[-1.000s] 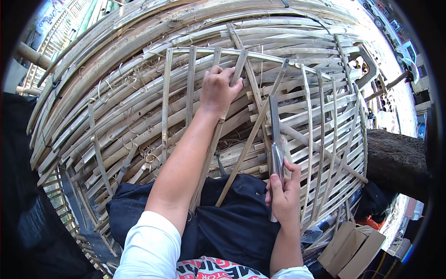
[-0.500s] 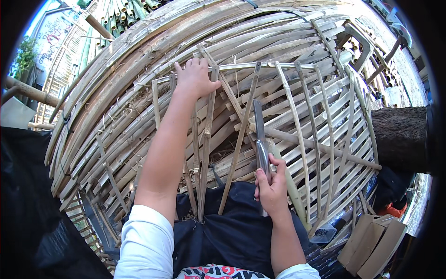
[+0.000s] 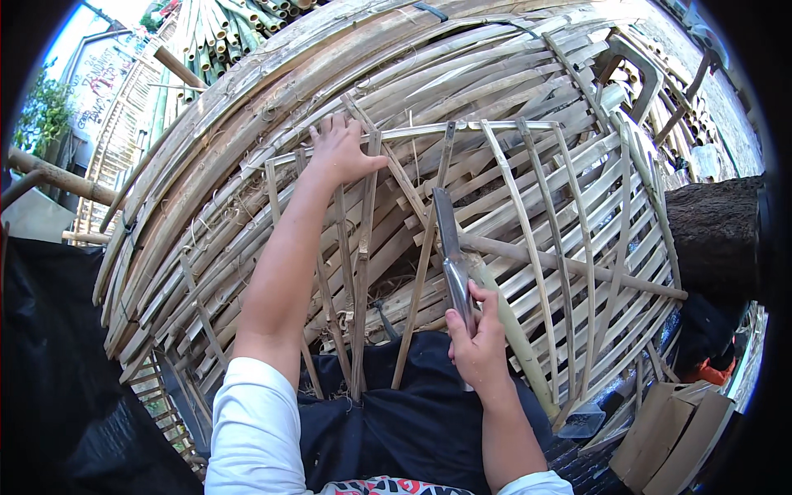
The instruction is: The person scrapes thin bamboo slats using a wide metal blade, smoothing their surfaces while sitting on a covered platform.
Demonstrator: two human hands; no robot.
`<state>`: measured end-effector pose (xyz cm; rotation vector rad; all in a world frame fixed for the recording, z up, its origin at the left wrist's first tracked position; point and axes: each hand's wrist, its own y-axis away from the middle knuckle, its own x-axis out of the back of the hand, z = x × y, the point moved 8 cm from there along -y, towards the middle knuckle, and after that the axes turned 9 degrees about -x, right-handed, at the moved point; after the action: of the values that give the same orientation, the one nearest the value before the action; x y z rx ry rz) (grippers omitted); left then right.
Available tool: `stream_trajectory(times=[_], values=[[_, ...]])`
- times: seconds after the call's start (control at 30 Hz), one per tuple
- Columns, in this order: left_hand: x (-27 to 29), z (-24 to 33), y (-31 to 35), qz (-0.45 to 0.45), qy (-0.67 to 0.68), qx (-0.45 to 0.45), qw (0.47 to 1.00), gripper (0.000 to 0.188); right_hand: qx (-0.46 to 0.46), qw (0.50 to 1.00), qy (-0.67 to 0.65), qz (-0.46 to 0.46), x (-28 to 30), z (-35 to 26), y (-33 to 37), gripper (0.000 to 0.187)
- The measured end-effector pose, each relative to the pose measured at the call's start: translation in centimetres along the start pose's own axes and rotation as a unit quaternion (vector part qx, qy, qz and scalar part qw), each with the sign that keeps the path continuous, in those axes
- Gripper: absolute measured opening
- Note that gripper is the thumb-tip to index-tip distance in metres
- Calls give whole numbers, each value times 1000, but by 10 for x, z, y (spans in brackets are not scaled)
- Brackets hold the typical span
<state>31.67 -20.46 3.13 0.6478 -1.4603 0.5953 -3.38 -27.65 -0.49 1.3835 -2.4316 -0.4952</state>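
My left hand (image 3: 340, 153) rests at the top of a fan-shaped frame of split bamboo strips (image 3: 513, 190), its fingers spread and thumb stretched out to the right. The fingertips lie over the thin curved cross strip (image 3: 425, 130); part of that strip is hidden beneath the hand. My right hand (image 3: 478, 342) is closed around the shiny handle of a knife (image 3: 446, 227). Its long dark blade points up and away, in front of the bamboo strips. The lower ends of several strips come down to the black cloth (image 3: 412, 412) over my lap.
A large heap of split bamboo slats (image 3: 214, 165) spreads behind the frame. Bamboo poles (image 3: 219, 33) are stacked at the far left. On the right are a thick dark log (image 3: 714, 239), a cardboard box (image 3: 660, 437) and a clear plastic container (image 3: 580, 421).
The view has shifted slightly. My left hand's fingers have drawn a little closer together on the cross strip. The knife in my right hand has tilted slightly to the left.
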Motion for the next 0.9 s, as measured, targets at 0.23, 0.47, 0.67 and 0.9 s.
stream_trajectory(times=[0.23, 0.47, 0.67, 0.9], values=[[7, 7, -5, -75, -62, -67, 993, 91, 158, 974, 145, 78, 2, -41, -9, 40], [0, -5, -8, -82, 9, -84, 993, 88, 200, 925, 306, 100, -21, -67, -36, 38], [-8, -17, -10, -81, 105, -75, 988, 60, 132, 891, 428, 82, -34, -44, -50, 43], [0, -19, -8, -42, 132, -71, 988, 39, 134, 896, 416, 80, -37, -44, -47, 43]])
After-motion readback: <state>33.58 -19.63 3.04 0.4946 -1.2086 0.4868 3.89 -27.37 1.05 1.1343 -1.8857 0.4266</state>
